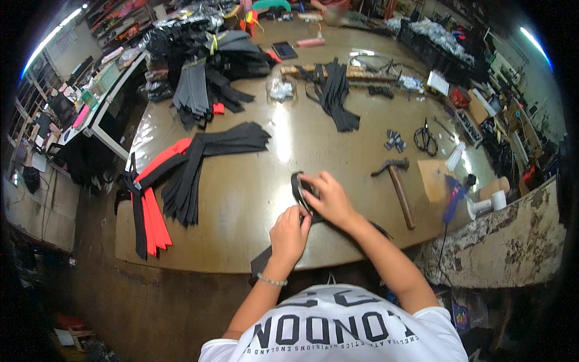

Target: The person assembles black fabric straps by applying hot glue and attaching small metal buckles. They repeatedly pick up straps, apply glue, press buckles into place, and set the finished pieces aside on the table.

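As the head view shows, your left hand (289, 234) and right hand (327, 198) are closed on one black strap (295, 183) near the bench's (235, 244) front edge, seemingly to keep its loop steady; exact finger contact is partly hidden. To your right, probably placed for easy reach: hammer (400, 196), one; scissors (426, 142), one pair; small grey pieces (395, 141), several, overlapping, count uncertain. To your left: red-and-black strap bundle (155, 214), one.

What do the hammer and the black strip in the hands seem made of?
Hammer: handle probably wood, brown and dull; head likely metal, dark, with a slender curved end. Black strip: perhaps fabric webbing, fairly matte, bending in a curve; weave too small to confirm.
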### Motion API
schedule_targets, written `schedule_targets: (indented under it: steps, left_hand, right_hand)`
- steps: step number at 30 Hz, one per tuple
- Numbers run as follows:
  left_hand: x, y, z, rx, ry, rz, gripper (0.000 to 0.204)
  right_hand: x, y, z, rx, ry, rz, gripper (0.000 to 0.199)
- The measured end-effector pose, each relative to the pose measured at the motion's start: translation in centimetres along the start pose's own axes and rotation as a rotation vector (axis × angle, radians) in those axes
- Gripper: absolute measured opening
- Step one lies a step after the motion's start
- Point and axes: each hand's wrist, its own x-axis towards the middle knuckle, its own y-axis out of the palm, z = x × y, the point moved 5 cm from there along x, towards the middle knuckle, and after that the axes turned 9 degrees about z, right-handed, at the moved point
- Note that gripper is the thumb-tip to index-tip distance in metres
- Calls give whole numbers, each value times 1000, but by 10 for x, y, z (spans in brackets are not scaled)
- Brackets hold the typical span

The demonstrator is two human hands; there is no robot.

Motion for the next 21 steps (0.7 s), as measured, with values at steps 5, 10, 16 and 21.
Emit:
schedule_targets:
  steps: [5,10,16,21]
  left_hand:
    - [0,-2,-1,3,12,-52,19]
    - [1,-5,-5,3,11,-58,19]
    - [1,-5,-2,-54,-12,-50,17]
    - [0,0,4,-14,-29,7,19]
  right_hand:
    - [20,14,-35,154,285,38,64]
    - [54,11,-24,-58,157,-128,41]
    - [2,-29,39,127,-237,89,15]
    - [-35,-15,17,325,71,200,51]
